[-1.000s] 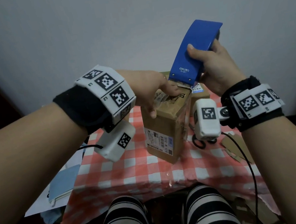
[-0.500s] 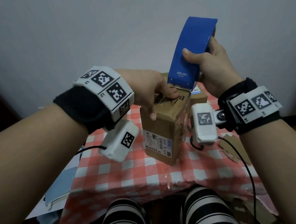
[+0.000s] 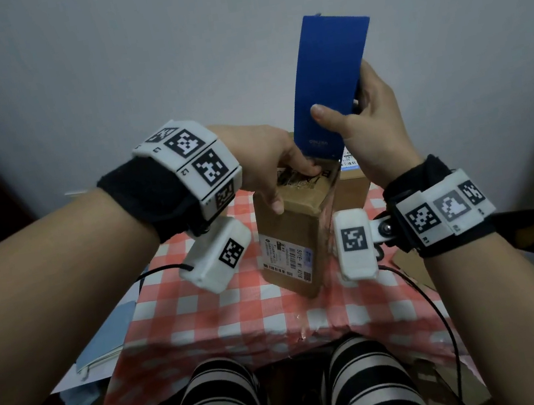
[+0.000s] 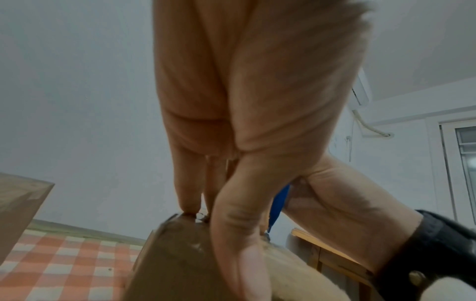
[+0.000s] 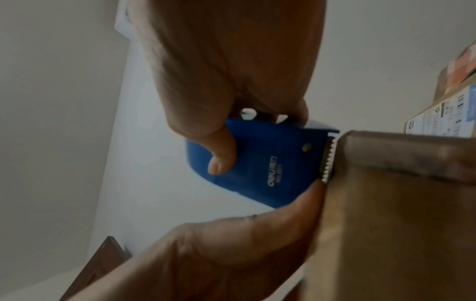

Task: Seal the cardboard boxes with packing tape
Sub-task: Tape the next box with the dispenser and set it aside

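A tall cardboard box (image 3: 286, 251) with a shipping label stands on the checked tablecloth (image 3: 206, 315). My left hand (image 3: 289, 178) presses on its top, fingertips (image 4: 190, 209) on the top face and the thumb lying down the near side. My right hand (image 3: 346, 117) grips a blue tape dispenser (image 3: 328, 89), held almost upright. Its lower end meets the far edge of the box top. In the right wrist view the dispenser (image 5: 270, 163) has its toothed blade against the box (image 5: 399, 203), next to a left-hand finger (image 5: 283, 213). The tape itself is hard to make out.
A second cardboard box (image 3: 352, 182) with a label stands just behind the first. Another box corner (image 4: 18, 203) shows at the left of the left wrist view. Blue and white papers (image 3: 106, 340) lie left of the table. Cardboard scraps (image 3: 410, 264) lie at the right edge.
The dispenser has swung from a slant to nearly upright, its lower end staying at the box top. My left hand has stayed on the box top.
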